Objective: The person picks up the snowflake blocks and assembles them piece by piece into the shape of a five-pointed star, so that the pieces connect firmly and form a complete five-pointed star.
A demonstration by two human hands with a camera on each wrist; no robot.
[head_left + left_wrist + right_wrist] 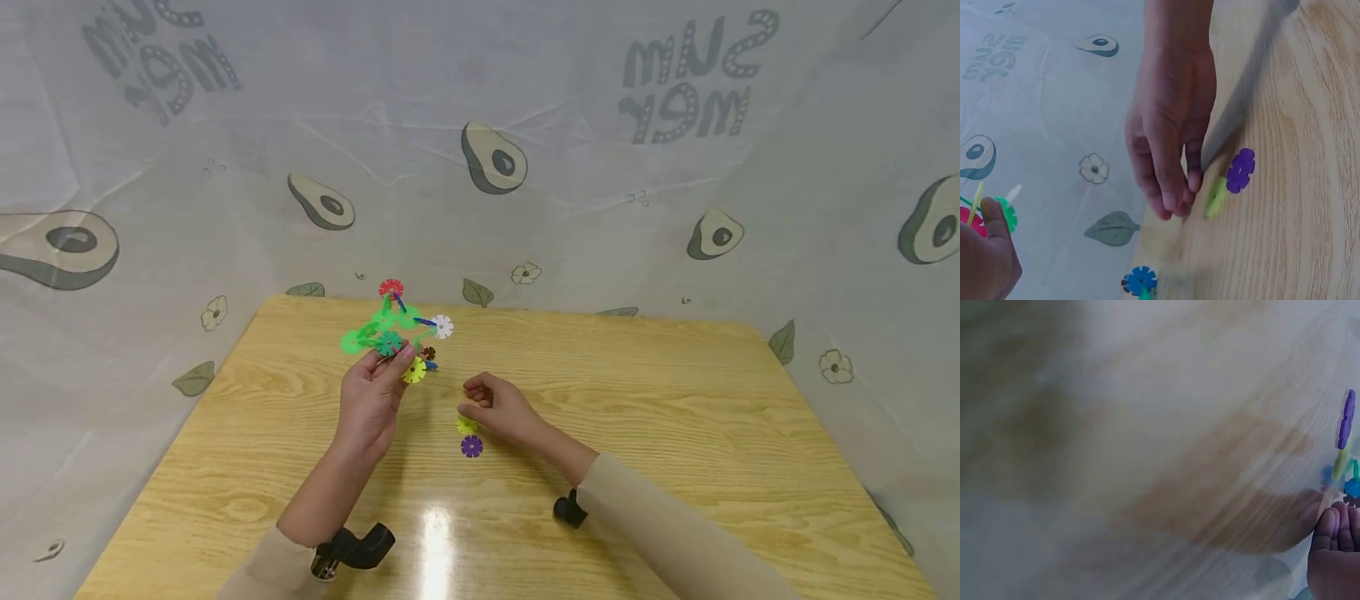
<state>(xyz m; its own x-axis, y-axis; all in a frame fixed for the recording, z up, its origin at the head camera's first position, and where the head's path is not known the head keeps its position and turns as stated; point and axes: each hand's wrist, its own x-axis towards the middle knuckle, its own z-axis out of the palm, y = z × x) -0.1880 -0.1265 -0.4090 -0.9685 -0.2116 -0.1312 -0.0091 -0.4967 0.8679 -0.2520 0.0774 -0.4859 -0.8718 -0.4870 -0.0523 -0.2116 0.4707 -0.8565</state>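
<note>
My left hand (369, 400) holds up an openwork structure of linked notched plastic discs, pinched between thumb and fingers. Several green discs (384, 319) make up much of it, with a red disc (391, 289) on top, a white disc (442, 327) at the right and a yellow disc (414, 370) by the thumb. Over the table, my right hand (504, 410) has loosely bent fingers with nothing visible between them. Just beside its fingertips are a yellow-green disc (1216, 197) and a purple disc (1241, 170), lying close together on the wood.
The wooden table (637, 400) reaches back to a pale curtain (405, 167) printed with avocados and leaves, which also hangs at both sides. Black wrist mounts (362, 548) sit on both arms.
</note>
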